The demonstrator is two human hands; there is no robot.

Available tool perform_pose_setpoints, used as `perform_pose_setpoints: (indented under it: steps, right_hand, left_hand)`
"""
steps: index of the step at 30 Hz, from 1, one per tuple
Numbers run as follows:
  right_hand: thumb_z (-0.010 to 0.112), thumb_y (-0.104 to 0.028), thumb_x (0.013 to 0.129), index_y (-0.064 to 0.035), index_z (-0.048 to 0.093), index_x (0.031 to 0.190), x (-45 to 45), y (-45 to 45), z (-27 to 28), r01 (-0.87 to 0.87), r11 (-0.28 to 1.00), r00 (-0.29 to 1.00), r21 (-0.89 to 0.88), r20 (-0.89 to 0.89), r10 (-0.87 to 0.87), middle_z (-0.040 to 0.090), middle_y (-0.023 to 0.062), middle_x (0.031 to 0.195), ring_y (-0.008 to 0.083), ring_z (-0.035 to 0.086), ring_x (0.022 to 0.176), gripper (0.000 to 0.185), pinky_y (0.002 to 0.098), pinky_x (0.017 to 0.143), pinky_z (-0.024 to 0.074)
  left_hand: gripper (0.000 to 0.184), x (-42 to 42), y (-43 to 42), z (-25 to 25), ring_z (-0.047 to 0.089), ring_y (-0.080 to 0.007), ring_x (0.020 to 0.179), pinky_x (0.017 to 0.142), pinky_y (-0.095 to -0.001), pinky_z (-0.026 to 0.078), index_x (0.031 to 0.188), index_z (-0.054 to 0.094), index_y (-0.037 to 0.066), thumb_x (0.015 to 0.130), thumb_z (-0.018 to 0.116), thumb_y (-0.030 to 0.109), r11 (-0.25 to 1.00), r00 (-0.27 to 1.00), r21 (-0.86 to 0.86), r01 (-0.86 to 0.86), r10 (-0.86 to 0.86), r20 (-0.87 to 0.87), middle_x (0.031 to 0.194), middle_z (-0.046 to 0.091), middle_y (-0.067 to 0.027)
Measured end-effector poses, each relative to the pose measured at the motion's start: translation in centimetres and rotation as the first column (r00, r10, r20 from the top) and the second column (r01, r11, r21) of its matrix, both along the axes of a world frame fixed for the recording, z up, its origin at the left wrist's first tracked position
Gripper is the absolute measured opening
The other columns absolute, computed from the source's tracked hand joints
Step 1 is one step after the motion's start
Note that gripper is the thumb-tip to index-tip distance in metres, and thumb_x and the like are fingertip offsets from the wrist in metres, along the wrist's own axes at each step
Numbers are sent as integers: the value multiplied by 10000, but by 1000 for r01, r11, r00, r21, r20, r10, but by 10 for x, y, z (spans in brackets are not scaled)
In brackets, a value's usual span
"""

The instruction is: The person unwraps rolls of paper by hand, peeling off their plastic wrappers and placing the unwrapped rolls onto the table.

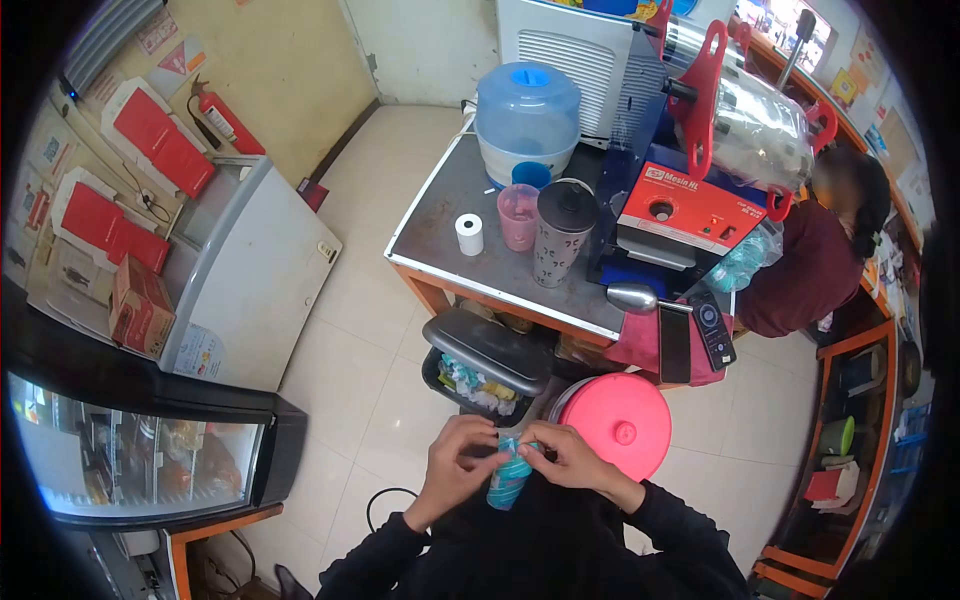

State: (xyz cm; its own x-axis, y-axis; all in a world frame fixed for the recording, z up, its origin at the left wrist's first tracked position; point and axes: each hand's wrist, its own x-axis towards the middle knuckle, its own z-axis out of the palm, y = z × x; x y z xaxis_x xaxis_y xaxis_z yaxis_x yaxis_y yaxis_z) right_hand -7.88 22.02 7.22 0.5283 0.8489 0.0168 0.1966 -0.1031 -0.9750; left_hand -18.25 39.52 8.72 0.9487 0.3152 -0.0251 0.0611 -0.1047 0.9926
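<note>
Low in the head view, close to my body, is a teal-and-white striped wrapped bundle (pixel 508 480), roughly cylindrical. My left hand (pixel 458 468) is curled against its left side, thumb and fingertips at the upper part. On the other side, my right hand (pixel 568 455) pinches the bundle's top edge between thumb and finger. What the wrapping contains is hidden. Just beyond my hands is a dark bin (pixel 480 360) with its lid raised, showing crumpled teal and white waste. A pink round lid (pixel 625 428) lies to the right, near my right wrist.
Ahead, a table (pixel 430 215) carries a water container (pixel 527 120), paper roll (pixel 469 234), pink cup (pixel 517 215), tumbler (pixel 563 235), cup sealer (pixel 680 200), scoop (pixel 632 297) and phone (pixel 675 343). A person (pixel 815 250) is at right. A chest freezer (pixel 250 280) stands left.
</note>
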Motion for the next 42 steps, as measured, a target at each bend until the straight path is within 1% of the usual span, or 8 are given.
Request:
perform_pose_setpoints:
  steps: [7, 13, 21, 26, 29, 35, 38, 42]
  right_hand:
    - [582, -101, 915, -27, 589, 908, -12, 5, 16, 92, 996, 986, 6, 136, -92, 520, 100, 765, 226, 527, 673, 75, 331, 597, 414]
    - [575, -40, 887, -6, 562, 884, -23, 10, 11, 152, 984, 926, 90, 334, -173, 483, 122, 751, 282, 510, 673, 37, 365, 590, 406]
    - [547, -13, 878, -6, 487, 867, -41, 12, -12, 273, 952, 921, 136, 248, -299, 466, 136, 761, 288, 505, 669, 61, 371, 596, 409]
    - [457, -55, 945, -18, 448, 877, -48, 2, -32, 402, 901, 915, 163, -45, -401, 420, 101, 741, 224, 445, 621, 78, 324, 581, 371]
    - [432, -92, 967, -19, 444, 885, -42, 3, -33, 364, 912, 931, 188, -40, -364, 418, 84, 749, 207, 427, 623, 110, 322, 593, 363]
    - [548, -109, 925, 9, 456, 1029, -26, 9, -34, 249, 938, 901, 240, 299, -316, 437, 151, 962, 202, 475, 864, 182, 332, 730, 422]
    - [715, -138, 818, 7, 413, 1151, -37, 33, -5, 482, 838, 847, 256, 109, -521, 409, 147, 1056, 209, 459, 987, 471, 326, 840, 417]
    - [772, -87, 732, 34, 349, 1296, -21, 29, -21, 323, 940, 924, 109, 179, -338, 435, 171, 1133, 269, 490, 1084, 716, 351, 924, 414]
  left_hand:
    - [158, -14, -14, 2, 680, -175, 824, 643, -258, 574, 905, 695, 10, 766, 763, 44, 990, 999, 136, -28, 34, -42, 924, 659, -105]
    - [95, -18, -31, 2, 680, -166, 772, 656, -261, 542, 878, 706, 4, 785, 723, -8, 930, 981, 322, -178, 141, 136, 865, 672, -101]
    - [79, -33, -37, -38, 676, -165, 760, 679, -252, 546, 903, 588, -29, 863, 651, -1, 913, 930, -175, -368, 362, -65, 860, 651, -112]
    - [77, -24, -33, -37, 688, -216, 857, 722, -319, 580, 924, 533, 4, 967, 517, 66, 622, 889, -635, -458, 329, -319, 996, 647, -174]
    - [123, -27, -30, -42, 658, -188, 949, 798, -308, 547, 998, 551, -1, 968, 542, 119, 513, 942, -790, -335, 194, -274, 1032, 648, -143]
    - [281, -9, -42, -35, 596, -111, 917, 807, -241, 474, 1155, 546, -9, 968, 565, 200, 848, 985, -505, -159, 100, -141, 1035, 638, -71]
    - [252, 9, -42, -27, 581, -95, 897, 797, -238, 470, 1138, 558, 0, 960, 580, 177, 696, 924, -611, -377, 327, -198, 999, 629, -49]
    - [224, 33, -40, -24, 577, -87, 892, 788, -233, 462, 1097, 588, -13, 925, 630, 123, 723, 919, -612, -322, 393, -19, 975, 634, -47]
